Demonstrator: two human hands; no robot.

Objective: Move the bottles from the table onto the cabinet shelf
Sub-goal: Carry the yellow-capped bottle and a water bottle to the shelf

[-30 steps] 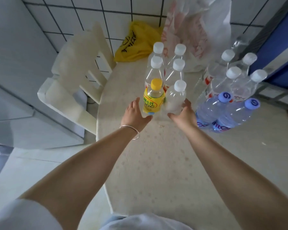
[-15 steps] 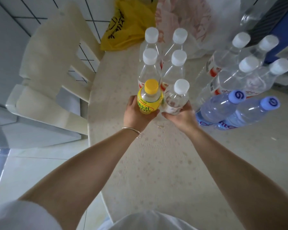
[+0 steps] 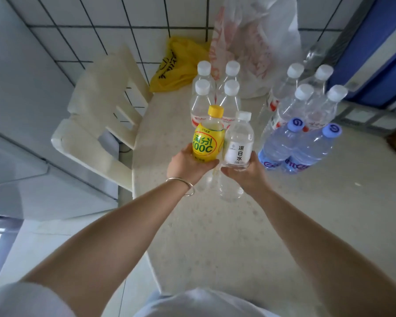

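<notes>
Head view: left hand point(image 3: 188, 167) gripping yellow bottle point(image 3: 208, 140), right hand point(image 3: 245, 173) gripping clear bottle point(image 3: 238, 145), both lifted off tabletop point(image 3: 215, 236), other bottles beyond; pickup step, next probably carrying toward unseen cabinet shelf.

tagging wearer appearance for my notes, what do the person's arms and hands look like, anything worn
Both forearms are bare, with no gloves or watch. The left hand has a thin silver bangle at the wrist; the right hand wears nothing visible. Short white sleeves show at the bottom edge.
</notes>
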